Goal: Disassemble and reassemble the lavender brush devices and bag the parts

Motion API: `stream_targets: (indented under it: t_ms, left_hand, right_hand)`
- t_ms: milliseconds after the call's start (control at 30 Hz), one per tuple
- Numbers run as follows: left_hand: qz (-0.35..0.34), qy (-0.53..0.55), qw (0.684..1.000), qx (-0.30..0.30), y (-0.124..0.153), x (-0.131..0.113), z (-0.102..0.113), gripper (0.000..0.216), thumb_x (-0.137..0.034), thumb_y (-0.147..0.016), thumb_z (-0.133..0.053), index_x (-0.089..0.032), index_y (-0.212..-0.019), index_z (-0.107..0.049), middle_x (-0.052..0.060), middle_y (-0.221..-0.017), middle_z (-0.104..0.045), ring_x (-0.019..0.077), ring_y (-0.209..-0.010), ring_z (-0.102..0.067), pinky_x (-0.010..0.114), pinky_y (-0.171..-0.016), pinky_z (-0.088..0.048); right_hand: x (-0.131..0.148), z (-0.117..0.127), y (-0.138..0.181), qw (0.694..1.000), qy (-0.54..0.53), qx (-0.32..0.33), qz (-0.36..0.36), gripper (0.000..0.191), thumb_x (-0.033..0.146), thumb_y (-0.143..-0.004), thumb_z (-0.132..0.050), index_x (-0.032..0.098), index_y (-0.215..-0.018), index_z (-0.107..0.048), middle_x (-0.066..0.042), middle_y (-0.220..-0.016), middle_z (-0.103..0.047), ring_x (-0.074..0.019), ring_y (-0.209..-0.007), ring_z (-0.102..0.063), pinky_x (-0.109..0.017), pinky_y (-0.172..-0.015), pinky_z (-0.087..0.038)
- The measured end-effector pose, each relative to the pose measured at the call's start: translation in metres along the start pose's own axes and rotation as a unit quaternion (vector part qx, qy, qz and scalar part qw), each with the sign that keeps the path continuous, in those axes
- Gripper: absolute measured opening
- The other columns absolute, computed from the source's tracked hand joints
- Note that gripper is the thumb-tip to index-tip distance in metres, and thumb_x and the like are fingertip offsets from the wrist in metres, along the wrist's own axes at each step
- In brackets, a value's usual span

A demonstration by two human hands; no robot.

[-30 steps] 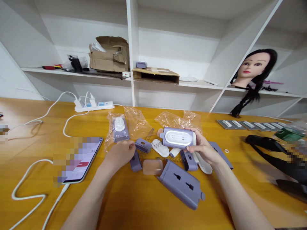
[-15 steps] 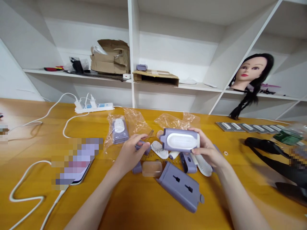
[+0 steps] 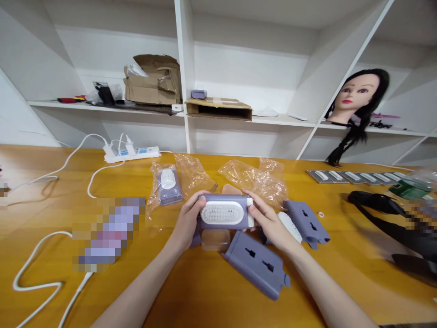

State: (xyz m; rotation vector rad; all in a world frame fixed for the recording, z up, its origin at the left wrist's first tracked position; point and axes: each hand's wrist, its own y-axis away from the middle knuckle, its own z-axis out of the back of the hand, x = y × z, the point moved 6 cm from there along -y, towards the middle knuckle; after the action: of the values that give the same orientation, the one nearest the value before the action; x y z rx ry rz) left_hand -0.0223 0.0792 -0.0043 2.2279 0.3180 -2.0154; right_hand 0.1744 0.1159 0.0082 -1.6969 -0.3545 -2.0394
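Observation:
Both hands hold a boxy purple brush casing (image 3: 223, 212) level above the table, its white oval bristled face toward me. My left hand (image 3: 190, 217) grips the left end, thumb on the top edge. My right hand (image 3: 266, 220) is closed at the other end, fingers on the white end piece (image 3: 250, 213). Just below lies a clear plastic cover (image 3: 215, 239). A purple shell (image 3: 258, 264) with two dark slots lies in front. Beyond my right wrist are a white bristled pad (image 3: 289, 226) and another slotted purple shell (image 3: 306, 224). My hands partly hide other small parts.
Crumpled clear plastic bags (image 3: 254, 180) lie behind, with a bagged purple brush (image 3: 169, 186) to the left. A blurred phone (image 3: 112, 232) with a white cable is at left. Small grey trays (image 3: 355, 179) and black straps (image 3: 378, 212) lie right. White shelves (image 3: 252, 68) stand behind.
My left hand has left the small parts and now grips the casing's left end. The casing has moved left and lower, showing bristles where a smooth white oval showed before.

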Motion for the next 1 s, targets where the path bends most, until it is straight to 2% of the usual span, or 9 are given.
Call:
stream_targets:
  t_ms: [100,167,267,333,567,633,733,867,1000]
  left_hand:
    - [-0.014,0.017,1.0,-0.006,0.002,-0.001,0.0,0.027,-0.04,-0.081,-0.049,-0.021,-0.096,-0.059,-0.001,-0.088,-0.06,0.0147,-0.076,-0.054,0.021,-0.061,-0.039]
    - [0.003,0.04,0.999,0.005,0.003,0.001,-0.001,0.024,-0.036,-0.079,-0.049,-0.021,-0.096,-0.057,-0.003,-0.079,-0.056,0.0128,-0.067,-0.05,0.02,-0.055,-0.037]
    - [0.062,0.058,0.994,0.072,0.003,0.004,-0.005,0.021,-0.032,-0.076,-0.047,-0.023,-0.094,-0.051,-0.006,-0.062,-0.044,0.0106,-0.053,-0.039,0.02,-0.047,-0.029]
    - [0.079,0.041,0.988,0.128,0.004,0.0,-0.006,0.021,-0.032,-0.076,-0.048,-0.023,-0.094,-0.05,-0.007,-0.061,-0.042,0.0105,-0.053,-0.038,0.02,-0.048,-0.029]
    - [0.112,-0.087,0.951,0.273,0.016,-0.016,-0.003,0.04,-0.023,-0.067,-0.047,-0.019,-0.104,-0.061,0.0,-0.086,-0.059,0.0143,-0.073,-0.049,0.023,-0.056,-0.034]
    - [0.119,-0.1,0.944,0.29,0.019,-0.016,-0.005,0.044,-0.022,-0.065,-0.046,-0.018,-0.106,-0.063,0.001,-0.088,-0.062,0.0161,-0.077,-0.052,0.024,-0.06,-0.037]
    - [0.122,-0.127,0.926,0.333,0.027,-0.013,-0.013,0.04,-0.031,-0.074,-0.05,-0.019,-0.109,-0.065,0.003,-0.101,-0.067,0.0208,-0.094,-0.056,0.029,-0.079,-0.041]
    - [0.1,-0.143,0.931,0.322,0.029,-0.011,-0.019,0.047,-0.048,-0.083,-0.05,-0.026,-0.124,-0.057,0.003,-0.125,-0.061,0.0242,-0.117,-0.05,0.035,-0.098,-0.036]
    - [0.09,-0.144,0.935,0.311,0.029,-0.012,-0.021,0.045,-0.046,-0.083,-0.051,-0.027,-0.124,-0.058,0.002,-0.126,-0.061,0.0245,-0.118,-0.05,0.036,-0.099,-0.035]
  right_hand:
    - [0.005,0.004,0.0,0.996,0.07,-0.053,0.028,0.041,0.049,-0.089,-0.046,0.028,-0.124,-0.05,0.001,-0.08,-0.057,-0.0133,-0.059,-0.053,-0.025,-0.051,-0.043]
    - [0.012,0.005,0.002,0.989,0.109,-0.076,0.059,0.035,0.048,-0.09,-0.045,0.026,-0.116,-0.055,-0.001,-0.086,-0.059,-0.0164,-0.071,-0.056,-0.027,-0.061,-0.046]
    - [0.025,0.003,0.008,0.976,0.161,-0.089,0.114,0.03,0.042,-0.092,-0.043,0.025,-0.113,-0.055,-0.002,-0.099,-0.061,-0.02,-0.093,-0.056,-0.03,-0.081,-0.043]
    - [0.03,0.001,0.013,0.97,0.182,-0.09,0.131,0.03,0.04,-0.094,-0.04,0.024,-0.115,-0.054,-0.003,-0.101,-0.062,-0.0207,-0.097,-0.055,-0.03,-0.084,-0.041]
    - [0.033,-0.007,0.019,0.963,0.206,-0.112,0.135,0.03,0.037,-0.096,-0.034,0.023,-0.112,-0.055,-0.003,-0.1,-0.064,-0.0193,-0.094,-0.057,-0.029,-0.082,-0.04]
    - [0.036,-0.012,0.018,0.965,0.207,-0.093,0.134,0.029,0.037,-0.097,-0.034,0.023,-0.111,-0.055,-0.003,-0.098,-0.063,-0.0178,-0.089,-0.058,-0.028,-0.078,-0.04]
    - [0.042,-0.027,0.017,0.969,0.207,-0.025,0.135,0.026,0.033,-0.097,-0.034,0.023,-0.105,-0.056,0.0,-0.085,-0.062,-0.0154,-0.08,-0.058,-0.026,-0.074,-0.041]
    - [0.047,-0.039,0.019,0.972,0.202,-0.001,0.123,0.021,0.029,-0.096,-0.036,0.021,-0.096,-0.055,0.0,-0.086,-0.061,-0.0145,-0.082,-0.058,-0.026,-0.076,-0.04]
    - [0.046,-0.04,0.02,0.97,0.221,-0.016,0.104,0.02,0.033,-0.095,-0.04,0.02,-0.088,-0.055,0.001,-0.078,-0.06,-0.0137,-0.074,-0.055,-0.026,-0.069,-0.038]
